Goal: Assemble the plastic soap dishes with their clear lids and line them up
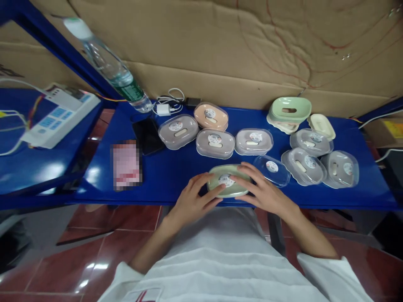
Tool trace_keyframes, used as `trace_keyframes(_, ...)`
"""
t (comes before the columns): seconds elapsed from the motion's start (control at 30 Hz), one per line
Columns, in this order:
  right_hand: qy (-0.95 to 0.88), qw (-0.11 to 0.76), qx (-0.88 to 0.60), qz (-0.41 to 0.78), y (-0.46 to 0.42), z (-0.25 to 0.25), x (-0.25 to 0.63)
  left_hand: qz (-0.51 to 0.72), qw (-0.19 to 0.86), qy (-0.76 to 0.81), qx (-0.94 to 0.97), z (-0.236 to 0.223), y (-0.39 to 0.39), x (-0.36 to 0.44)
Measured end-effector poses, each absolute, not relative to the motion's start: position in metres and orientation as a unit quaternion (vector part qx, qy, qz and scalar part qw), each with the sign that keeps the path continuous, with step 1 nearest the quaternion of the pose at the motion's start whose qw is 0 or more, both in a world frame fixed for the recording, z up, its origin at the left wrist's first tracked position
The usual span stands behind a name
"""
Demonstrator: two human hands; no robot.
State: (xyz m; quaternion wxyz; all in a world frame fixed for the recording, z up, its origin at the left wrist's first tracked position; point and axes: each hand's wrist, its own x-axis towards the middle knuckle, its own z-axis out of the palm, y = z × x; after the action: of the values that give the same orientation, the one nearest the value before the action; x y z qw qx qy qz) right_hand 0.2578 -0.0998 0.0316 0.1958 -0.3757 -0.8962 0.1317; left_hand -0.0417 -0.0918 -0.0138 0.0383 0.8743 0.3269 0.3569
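— What have you got there?

— A green soap box (228, 181) at the near edge of the blue table (176, 172). My left hand (192, 201) and right hand (264, 191) both clasp it, fingers pressing on its clear lid from either side.

— How far along does it look?

— I'd say midway. Closed boxes already lie about: three grey ones (215, 144) and a peach one (210, 116) in front of me, three more grey ones (304, 166) to the right. A loose clear lid (272, 170) sits just beside my right hand. A green tray (289, 110) stacked on others and a cream tray (321, 126) at the back have no lids yet.

— Anything unclear?

— Whether this lid has seated fully; my fingers cover its rim. The labels are too small to read, and a card (126, 165) on the left is blurred out.
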Motion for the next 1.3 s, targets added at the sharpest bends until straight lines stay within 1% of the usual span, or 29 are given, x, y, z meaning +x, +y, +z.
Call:
trace_keyframes(0.07, -0.898, 0.206, -0.375, 0.102, -0.090, 0.052, 0.268, 0.401, 0.058, 0.356, 0.842, -0.018, -0.092, -0.040)
trace_keyframes(0.13, -0.888, 0.238, -0.390, 0.047, -0.073, 0.074, 0.282, 0.418, 0.052, 0.395, 0.817, -0.020, -0.092, -0.036)
trace_keyframes(0.23, -0.854, 0.272, -0.442, -0.037, -0.024, 0.096, 0.304, 0.353, 0.015, 0.435, 0.828, -0.020, -0.092, -0.032)
trace_keyframes(0.3, -0.835, 0.261, -0.481, -0.056, 0.020, 0.097, 0.315, 0.309, 0.005, 0.443, 0.842, -0.018, -0.091, -0.030)
trace_keyframes(0.43, -0.835, 0.197, -0.513, -0.006, 0.102, 0.071, 0.327, 0.282, 0.005, 0.449, 0.848, -0.015, -0.090, -0.030)
trace_keyframes(0.53, -0.843, 0.175, -0.505, 0.058, 0.129, 0.054, 0.327, 0.262, 0.006, 0.447, 0.855, -0.014, -0.089, -0.031)
trace_keyframes(0.63, -0.850, 0.167, -0.494, 0.070, 0.127, 0.055, 0.330, 0.250, 0.003, 0.442, 0.862, -0.013, -0.088, -0.030)
trace_keyframes(0.73, -0.838, 0.141, -0.526, 0.021, 0.111, 0.069, 0.346, 0.243, 0.001, 0.440, 0.865, -0.013, -0.088, -0.030)
trace_keyframes(0.8, -0.814, 0.091, -0.573, -0.023, 0.098, 0.078, 0.361, 0.239, 0.006, 0.441, 0.865, -0.013, -0.088, -0.029)
trace_keyframes(0.9, -0.768, -0.012, -0.635, -0.078, 0.082, 0.083, 0.379, 0.233, 0.018, 0.438, 0.868, -0.014, -0.087, -0.029)
trace_keyframes(0.97, -0.746, -0.049, -0.657, -0.096, 0.075, 0.082, 0.385, 0.233, 0.024, 0.438, 0.868, -0.014, -0.087, -0.029)
trace_keyframes(1.03, -0.738, -0.051, -0.666, -0.102, 0.071, 0.081, 0.387, 0.237, 0.027, 0.438, 0.867, -0.014, -0.087, -0.030)
trace_keyframes(1.2, -0.724, -0.017, -0.680, -0.112, 0.072, 0.085, 0.388, 0.248, 0.036, 0.435, 0.865, -0.016, -0.088, -0.031)
trace_keyframes(1.3, -0.714, 0.060, -0.682, -0.149, 0.066, 0.091, 0.385, 0.244, 0.045, 0.439, 0.864, -0.016, -0.088, -0.032)
